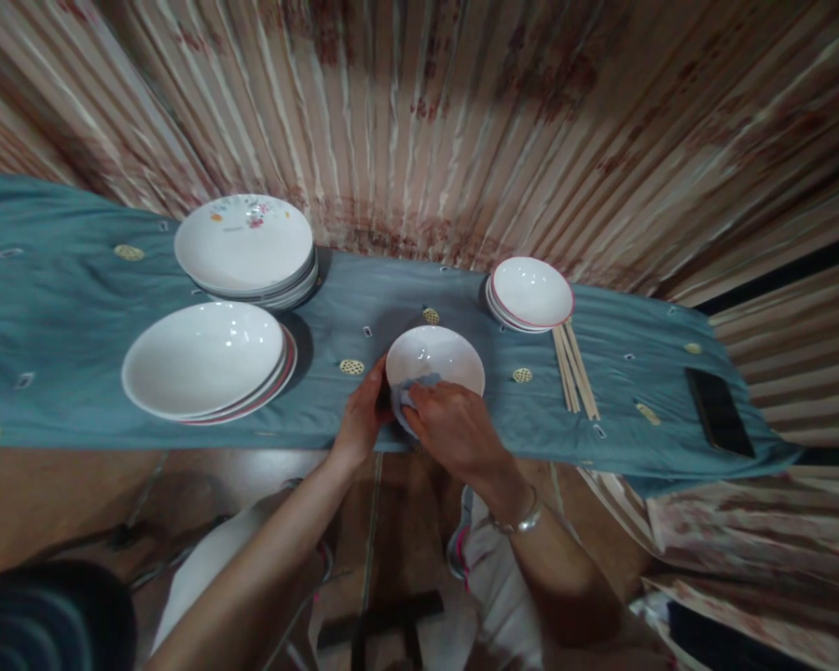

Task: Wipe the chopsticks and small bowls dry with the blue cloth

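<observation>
A white bowl [440,354] is near the front edge of the cloth-covered table, directly before me. My left hand [364,410] grips its left side, with the fingertips partly hidden behind the rim. A pale bluish-grey cloth [406,393] is bunched in my right hand [451,424], pressed against the inside of the bowl at its near left rim. Part of the cloth is covered by my fingers. The bowl's near side is hidden behind the right hand.
Large white bowls [202,359] and flower-patterned plates [244,247] stand stacked on the left. Toward the right are small red-rimmed bowls [531,291], several wooden chopsticks [577,373] and a black phone [719,410]. Pleated curtains [419,121] hang behind the teal tablecloth [350,280].
</observation>
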A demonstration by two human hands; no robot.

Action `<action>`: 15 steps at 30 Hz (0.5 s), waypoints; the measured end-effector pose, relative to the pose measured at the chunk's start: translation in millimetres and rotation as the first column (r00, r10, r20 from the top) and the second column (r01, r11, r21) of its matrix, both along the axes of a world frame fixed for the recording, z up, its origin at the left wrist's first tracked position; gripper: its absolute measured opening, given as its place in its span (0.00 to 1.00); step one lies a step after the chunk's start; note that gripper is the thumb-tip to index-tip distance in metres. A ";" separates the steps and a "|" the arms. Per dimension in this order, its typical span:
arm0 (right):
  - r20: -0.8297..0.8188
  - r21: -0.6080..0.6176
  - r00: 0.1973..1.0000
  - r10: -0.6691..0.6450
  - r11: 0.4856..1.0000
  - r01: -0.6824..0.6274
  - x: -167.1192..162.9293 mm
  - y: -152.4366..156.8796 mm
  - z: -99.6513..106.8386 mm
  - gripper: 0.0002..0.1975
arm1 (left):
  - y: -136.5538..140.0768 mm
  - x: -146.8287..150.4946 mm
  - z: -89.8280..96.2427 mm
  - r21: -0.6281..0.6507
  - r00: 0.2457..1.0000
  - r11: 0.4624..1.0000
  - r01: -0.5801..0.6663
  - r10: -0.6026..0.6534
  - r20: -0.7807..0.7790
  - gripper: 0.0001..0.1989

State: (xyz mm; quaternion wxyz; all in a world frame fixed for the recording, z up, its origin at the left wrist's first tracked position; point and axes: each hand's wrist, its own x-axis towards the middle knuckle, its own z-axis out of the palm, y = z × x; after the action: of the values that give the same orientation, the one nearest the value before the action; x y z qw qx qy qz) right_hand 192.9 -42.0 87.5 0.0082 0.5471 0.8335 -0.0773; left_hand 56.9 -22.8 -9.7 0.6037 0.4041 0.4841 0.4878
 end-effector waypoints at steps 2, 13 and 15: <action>-0.018 0.019 1.000 -0.011 1.000 0.011 -3.2 3.1 -1.6 0.10 | -0.4 -2.5 1.0 0.082 0.990 0.996 0.027 -0.015 -0.143 0.25; -0.083 -0.001 0.994 -0.075 0.997 0.075 -14.3 30.0 -16.1 0.16 | -3.0 6.8 15.6 -0.151 0.988 0.988 -0.041 0.062 0.144 0.27; -0.085 -0.038 0.993 -0.082 0.996 0.079 -10.4 33.5 -18.5 0.18 | -2.7 6.2 15.3 -0.122 0.988 0.992 -0.017 0.035 0.148 0.28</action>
State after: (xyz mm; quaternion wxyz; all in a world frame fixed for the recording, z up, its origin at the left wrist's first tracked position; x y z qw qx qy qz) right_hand 182.5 -8.5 69.0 -0.0215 0.5763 0.8087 -0.1156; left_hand 63.1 -25.5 5.6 0.6552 0.3228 0.4712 0.4945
